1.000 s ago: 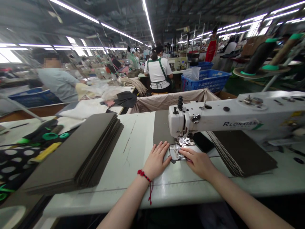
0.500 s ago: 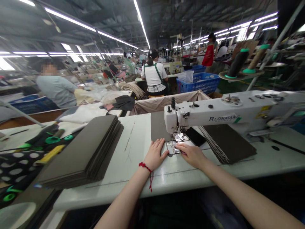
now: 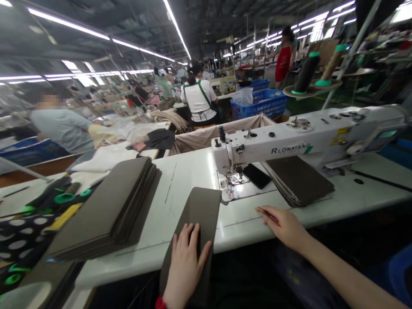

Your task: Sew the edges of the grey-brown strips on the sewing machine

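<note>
My left hand (image 3: pixel 186 257) lies flat with fingers spread on a dark grey-brown fabric panel (image 3: pixel 203 204). The panel slants across the table's front edge, its lower end overhanging and its upper corner just left of the needle plate. Over the front edge, right of the panel, my right hand (image 3: pixel 286 227) is closed on a thin dark tool (image 3: pixel 268 214), too small to name exactly. Behind both hands stands a white sewing machine (image 3: pixel 267 143); no fabric shows beneath its presser foot (image 3: pixel 234 174).
A tall stack of similar panels (image 3: pixel 106 206) stands at left; a smaller stack (image 3: pixel 298 180) lies under the machine arm. A black phone (image 3: pixel 257 176) is beside the needle area. Thread cones (image 3: pixel 307 73) stand at right. Other people sit and stand beyond the table.
The fabric panel has come out from under the presser foot and moved toward me and left under my left hand. My right hand has drawn back rightward from the needle plate.
</note>
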Tool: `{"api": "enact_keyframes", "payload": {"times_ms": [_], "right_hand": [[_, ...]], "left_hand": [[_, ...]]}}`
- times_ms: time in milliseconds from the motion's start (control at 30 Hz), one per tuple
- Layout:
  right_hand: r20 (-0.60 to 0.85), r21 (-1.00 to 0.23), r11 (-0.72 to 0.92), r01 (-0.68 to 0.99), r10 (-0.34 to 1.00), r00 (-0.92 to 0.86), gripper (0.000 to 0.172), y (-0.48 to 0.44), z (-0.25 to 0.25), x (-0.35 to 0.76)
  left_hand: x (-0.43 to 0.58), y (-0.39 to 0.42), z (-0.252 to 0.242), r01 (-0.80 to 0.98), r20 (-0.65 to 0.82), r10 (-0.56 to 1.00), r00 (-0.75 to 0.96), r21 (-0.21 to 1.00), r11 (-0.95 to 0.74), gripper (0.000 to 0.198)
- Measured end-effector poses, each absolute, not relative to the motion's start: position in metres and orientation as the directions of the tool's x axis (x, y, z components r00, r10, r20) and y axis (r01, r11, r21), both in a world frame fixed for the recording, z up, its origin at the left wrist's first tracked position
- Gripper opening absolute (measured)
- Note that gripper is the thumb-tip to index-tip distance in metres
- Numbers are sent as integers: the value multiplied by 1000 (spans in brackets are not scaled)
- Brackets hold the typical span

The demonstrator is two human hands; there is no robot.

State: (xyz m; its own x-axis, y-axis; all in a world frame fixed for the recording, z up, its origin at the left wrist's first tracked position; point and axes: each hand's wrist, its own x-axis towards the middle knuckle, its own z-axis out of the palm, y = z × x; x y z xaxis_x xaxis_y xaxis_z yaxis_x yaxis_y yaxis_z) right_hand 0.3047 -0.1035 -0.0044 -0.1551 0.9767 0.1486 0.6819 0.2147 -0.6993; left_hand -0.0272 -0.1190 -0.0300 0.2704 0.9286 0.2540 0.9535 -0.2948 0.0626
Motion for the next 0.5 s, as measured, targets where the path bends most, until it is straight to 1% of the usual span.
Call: {"api": "enact_keyframes", "payload": {"times_ms": [67,133,200,300,367,433,500], "right_hand": [[65,-804,110,584,993,-98,31,-129,-13,307],[11,-863,44,504,998,-68,32,-149,-21,302],[-11,-896,18,444,998,-62,32,-162,-25,295],[-53,-908,-8,418,994,-97,30,-176,-25,286],[-81,-893,-27,449,992,-101,28,-183,-23,287],[-73,-873,-33,487,995,-62,27,-187,-22,293],[-33,-861,-42,508,999,25,26,-189,-25,304]], "left_hand": [[-27,-135,-30,944,235,924,302,62,-324,65],[-18,-141,-25,922,201,910,363,60,-382,66],[-6,-138,-15,870,126,871,474,86,-486,68],[8,-127,2,758,8,770,638,169,-630,86],[13,-118,8,710,-21,722,692,201,-674,91],[16,-111,7,700,-12,715,699,211,-682,88],[23,-108,3,714,32,735,678,213,-667,76]]}}
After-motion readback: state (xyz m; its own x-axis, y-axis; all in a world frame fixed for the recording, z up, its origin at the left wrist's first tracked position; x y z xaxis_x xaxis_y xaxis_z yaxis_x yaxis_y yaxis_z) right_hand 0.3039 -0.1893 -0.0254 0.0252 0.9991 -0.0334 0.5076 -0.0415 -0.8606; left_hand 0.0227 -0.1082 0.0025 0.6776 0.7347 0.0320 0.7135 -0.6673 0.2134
